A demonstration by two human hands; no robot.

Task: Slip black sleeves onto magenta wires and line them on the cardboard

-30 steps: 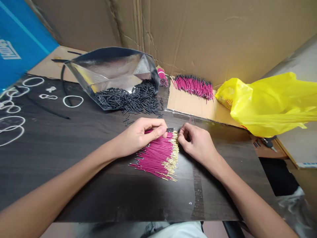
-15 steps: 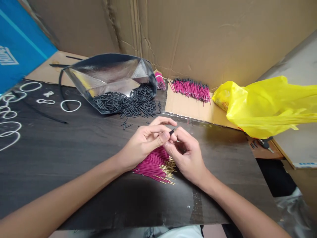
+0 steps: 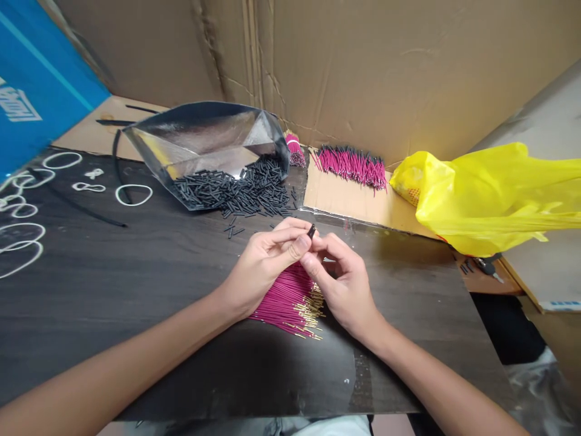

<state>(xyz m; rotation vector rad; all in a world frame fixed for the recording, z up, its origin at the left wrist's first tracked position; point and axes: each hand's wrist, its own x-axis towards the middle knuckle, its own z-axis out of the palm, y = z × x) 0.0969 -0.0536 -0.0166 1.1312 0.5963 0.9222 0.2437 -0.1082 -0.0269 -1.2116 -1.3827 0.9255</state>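
Between the thumb and fingers of my left hand (image 3: 267, 254) are small black tube pieces (image 3: 311, 231), their ends poking up past the thumb. My right hand (image 3: 342, 266) is closed in a pinch right beside them, its fingertips meeting the left ones; whatever it grips is hidden. Under both hands a bundle of magenta wires (image 3: 284, 303) with gold-coloured pin ends lies on the dark table (image 3: 181, 357). Beyond the hands, an open silver bag (image 3: 204, 136) spills many short black tubes (image 3: 258, 188) onto the tabletop.
Magenta wires with black ends (image 3: 349, 166) lie in a row on a cardboard sheet (image 3: 336, 197). A banded bundle (image 3: 295, 148) sits beside it. A yellow plastic bag (image 3: 481, 194) is at right, white rubber bands (image 3: 134, 195) at left. Cardboard walls (image 3: 363, 66) close off the back.
The black pieces at my left fingertips have tilted more upright. My right fingertips have shifted slightly against the left hand. The camera view has moved a little.
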